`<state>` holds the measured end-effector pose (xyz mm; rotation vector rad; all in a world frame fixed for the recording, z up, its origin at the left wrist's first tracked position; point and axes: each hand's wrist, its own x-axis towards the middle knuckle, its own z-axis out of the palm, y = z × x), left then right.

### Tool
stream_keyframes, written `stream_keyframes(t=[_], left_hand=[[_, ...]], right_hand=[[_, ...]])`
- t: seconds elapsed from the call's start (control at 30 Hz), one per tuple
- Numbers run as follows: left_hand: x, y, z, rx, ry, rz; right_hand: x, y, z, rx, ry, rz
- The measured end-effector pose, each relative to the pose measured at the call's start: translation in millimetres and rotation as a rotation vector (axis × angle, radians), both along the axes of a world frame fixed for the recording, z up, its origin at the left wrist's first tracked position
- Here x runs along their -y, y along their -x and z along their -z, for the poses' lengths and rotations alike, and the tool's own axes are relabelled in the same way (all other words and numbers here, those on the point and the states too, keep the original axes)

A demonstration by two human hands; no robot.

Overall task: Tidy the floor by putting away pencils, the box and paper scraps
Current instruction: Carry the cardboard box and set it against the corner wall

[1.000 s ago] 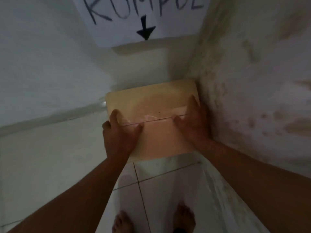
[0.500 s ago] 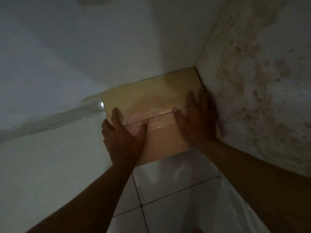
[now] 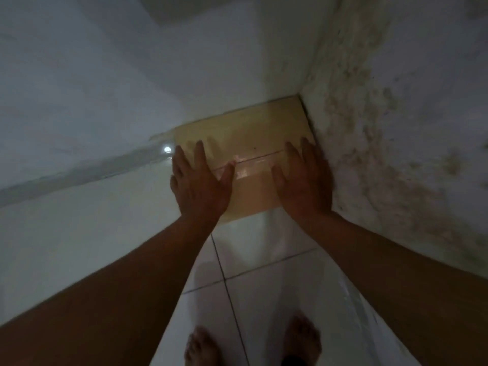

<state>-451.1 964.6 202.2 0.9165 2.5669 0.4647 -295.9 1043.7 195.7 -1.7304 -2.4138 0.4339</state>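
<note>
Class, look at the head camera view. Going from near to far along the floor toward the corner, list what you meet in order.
Bare feet → tiled floor → left hand and right hand, side by side, flat on the box → box → wall corner.

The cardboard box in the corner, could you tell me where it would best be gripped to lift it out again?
Probably by its left end and near edge. The box sits tight against the back wall and the stained right wall, so those sides look closed off. The left hand and right hand lie flat on its taped top; the left one could curl over the free left end.
</note>
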Motion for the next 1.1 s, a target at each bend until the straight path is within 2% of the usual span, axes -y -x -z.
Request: stream_keyframes(t=[0.1, 0.2, 0.33, 0.5, 0.6, 0.77, 0.93, 1.1], left_hand=[[12, -3, -69, -0.003, -0.014, 0.095], [18, -4, -104, -0.035, -0.042, 0.191], [23, -2, -207, -0.059, -0.144, 0.28], [18, 4, -355, -0.006, -0.19, 0.394], [11, 11, -439, -0.019, -0.23, 0.434], [-1, 15, -544, -0.016, -0.314, 0.568], [15, 15, -635, -0.07, -0.408, 0.785], [34, 13, -699, -0.093, -0.522, 0.931]], right_hand=[[13, -2, -77, -0.096, 0.019, -0.042], [17, 4, -116, -0.164, -0.061, -0.095], [19, 14, -218, -0.233, -0.089, -0.113], [23, 2, -355, -0.257, -0.029, -0.11], [31, -2, -430, -0.244, -0.034, -0.059], [51, 5, -527, -0.267, -0.167, 0.042], [90, 9, -613, -0.341, -0.268, 0.23], [133, 2, -674, -0.352, -0.395, 0.351]])
